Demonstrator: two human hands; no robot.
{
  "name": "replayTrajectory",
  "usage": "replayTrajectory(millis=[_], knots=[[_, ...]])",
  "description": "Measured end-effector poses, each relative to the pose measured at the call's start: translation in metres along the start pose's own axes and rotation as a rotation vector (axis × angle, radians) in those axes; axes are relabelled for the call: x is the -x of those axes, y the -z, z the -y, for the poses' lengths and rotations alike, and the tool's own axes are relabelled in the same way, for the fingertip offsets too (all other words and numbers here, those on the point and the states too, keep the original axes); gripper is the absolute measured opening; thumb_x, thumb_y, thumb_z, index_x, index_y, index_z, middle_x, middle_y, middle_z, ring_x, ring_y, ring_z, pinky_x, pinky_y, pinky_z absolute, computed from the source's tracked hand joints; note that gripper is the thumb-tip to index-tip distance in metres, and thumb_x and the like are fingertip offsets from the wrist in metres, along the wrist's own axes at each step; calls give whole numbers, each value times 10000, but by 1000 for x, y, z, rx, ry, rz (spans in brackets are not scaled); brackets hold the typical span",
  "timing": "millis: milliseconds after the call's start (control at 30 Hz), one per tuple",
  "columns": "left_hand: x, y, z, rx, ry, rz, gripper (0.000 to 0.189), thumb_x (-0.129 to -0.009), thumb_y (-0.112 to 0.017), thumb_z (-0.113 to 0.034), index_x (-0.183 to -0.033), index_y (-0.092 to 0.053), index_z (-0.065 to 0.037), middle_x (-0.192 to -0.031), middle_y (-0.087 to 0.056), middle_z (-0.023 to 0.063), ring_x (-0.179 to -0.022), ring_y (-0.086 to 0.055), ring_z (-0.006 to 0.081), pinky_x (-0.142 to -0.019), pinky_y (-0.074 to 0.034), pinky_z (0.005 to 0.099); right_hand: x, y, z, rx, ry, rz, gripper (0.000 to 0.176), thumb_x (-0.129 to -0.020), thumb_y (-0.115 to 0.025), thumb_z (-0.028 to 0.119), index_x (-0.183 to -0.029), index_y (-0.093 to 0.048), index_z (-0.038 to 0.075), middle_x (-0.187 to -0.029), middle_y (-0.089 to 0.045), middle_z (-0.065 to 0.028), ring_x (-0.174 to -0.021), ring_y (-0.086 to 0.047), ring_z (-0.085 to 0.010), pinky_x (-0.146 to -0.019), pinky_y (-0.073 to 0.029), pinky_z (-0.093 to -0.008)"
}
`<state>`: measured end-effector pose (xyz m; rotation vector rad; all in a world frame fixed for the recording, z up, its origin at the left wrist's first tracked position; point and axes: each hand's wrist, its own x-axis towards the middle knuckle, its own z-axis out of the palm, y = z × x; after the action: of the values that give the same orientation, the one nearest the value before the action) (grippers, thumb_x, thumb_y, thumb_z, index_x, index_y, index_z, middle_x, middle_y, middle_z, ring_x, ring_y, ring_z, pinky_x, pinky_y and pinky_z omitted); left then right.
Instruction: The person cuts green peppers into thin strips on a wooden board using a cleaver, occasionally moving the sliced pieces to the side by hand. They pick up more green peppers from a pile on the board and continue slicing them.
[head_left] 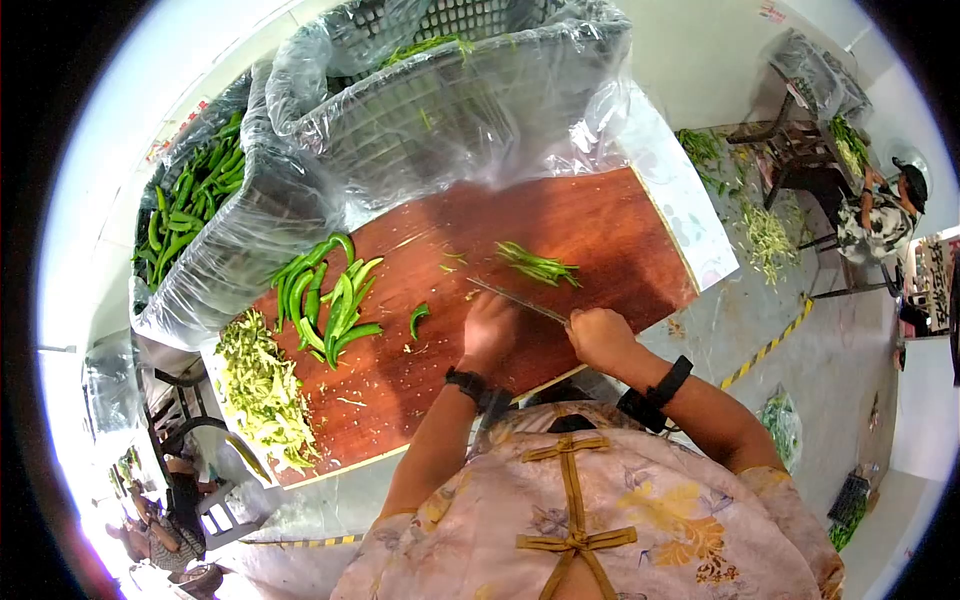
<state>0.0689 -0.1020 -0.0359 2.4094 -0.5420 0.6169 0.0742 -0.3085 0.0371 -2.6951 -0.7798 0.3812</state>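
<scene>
My right hand (604, 342) is closed around the handle of a knife, above the near side of the reddish-brown board (600, 220). The thin knife blade (522, 301) points left, toward my left hand (490, 328). That hand is closed and slightly blurred on the board by the blade; what it holds, if anything, is hidden. Just beyond the blade lies a small bundle of green pepper strips (538, 264). Left of my hands are a curved pepper piece (419, 320) and a heap of long green peppers (330, 300).
Pale seedy pepper cores (265, 390) are piled at the board's left end. Plastic-lined baskets (450, 110) stand behind, the left one holding green peppers (195, 200). At right, a person (880, 215) works by a stool, with scraps (765, 235) on the floor.
</scene>
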Motion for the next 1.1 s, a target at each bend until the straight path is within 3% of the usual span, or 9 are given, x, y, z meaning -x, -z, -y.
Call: replayTrajectory(millis=[200,367,567,733,800,1100], knots=[[-1,1,-2,37,7,-19,173,-607,-581,-5,-773,-610,-44,-882,-594,78,-861,-560,291,-721,-492,371,-17,-3,8,-8,-56,101,230,-806,-523,175,-690,-583,-14,-652,-582,-247,-623,-591,-402,-566,-478,-484],[-1,3,-2,59,27,-13,148,-636,-571,-23,-775,-606,-61,-890,-595,82,-878,-565,291,-730,-492,362,-58,-25,21,-80,19,-54,238,-798,-522,174,-678,-586,-22,-644,-578,-235,-623,-579,-411,-575,-467,-495],[2,0,-4,68,73,-48,121,-664,-567,-22,-773,-602,-62,-882,-588,93,-878,-559,299,-728,-488,367,-48,-17,10,-117,0,-207,232,-798,-544,188,-679,-561,-11,-622,-557,-235,-604,-565,-405,-562,-461,-481],[5,-1,-1,58,64,0,142,-649,-584,-14,-783,-614,-51,-912,-598,90,-912,-554,305,-757,-481,383,-14,-10,4,-70,-26,-75,235,-799,-555,193,-697,-548,-19,-626,-559,-237,-607,-567,-403,-563,-464,-479],[1,1,-3,-54,1,-34,71,-647,-537,-65,-712,-563,-70,-830,-536,85,-869,-521,292,-719,-451,386,-5,-10,2,-53,-7,-48,241,-801,-555,196,-697,-545,-21,-628,-561,-237,-609,-569,-402,-563,-465,-480],[-3,3,-4,-1,-12,-55,54,-643,-531,-66,-692,-554,-72,-784,-527,69,-794,-517,279,-672,-450,383,-1,-7,3,-20,-55,47,243,-815,-525,196,-727,-564,-28,-652,-580,-239,-629,-582,-408,-578,-478,-487]])
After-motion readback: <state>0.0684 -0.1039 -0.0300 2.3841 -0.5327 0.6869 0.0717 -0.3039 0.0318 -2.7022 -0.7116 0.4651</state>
